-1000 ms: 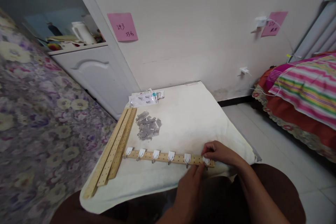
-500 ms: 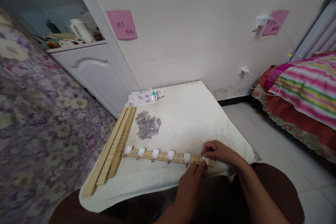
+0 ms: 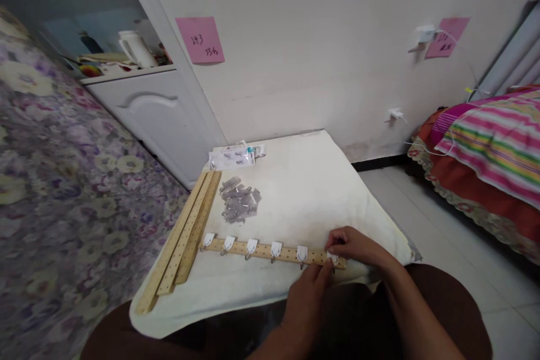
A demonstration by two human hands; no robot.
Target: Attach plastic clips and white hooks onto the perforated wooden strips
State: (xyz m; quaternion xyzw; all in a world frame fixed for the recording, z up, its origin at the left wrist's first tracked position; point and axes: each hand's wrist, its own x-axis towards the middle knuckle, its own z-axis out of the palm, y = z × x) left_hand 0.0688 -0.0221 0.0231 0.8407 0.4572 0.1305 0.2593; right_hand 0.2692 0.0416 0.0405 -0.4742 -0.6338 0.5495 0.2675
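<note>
A perforated wooden strip lies across the front of the cloth-covered table. Several white adhesive hooks sit along it in a row, metal hooks toward me. At the strip's right end, my right hand has curled fingers on the top edge of the last white hook. From the near side, my left hand grips that same hook low down, fingers pressed together. The fingertips partly cover this hook. Behind the strip lies a pile of hooks in grey wrappers.
More perforated wooden strips lie side by side along the table's left edge. Clear plastic packaging rests at the back left corner. A floral curtain hangs at the left, and a bed with a striped cover stands at the right.
The view has shifted slightly, so everything appears a little further right. Both hands stay at the last hook, with hardly any visible movement.
</note>
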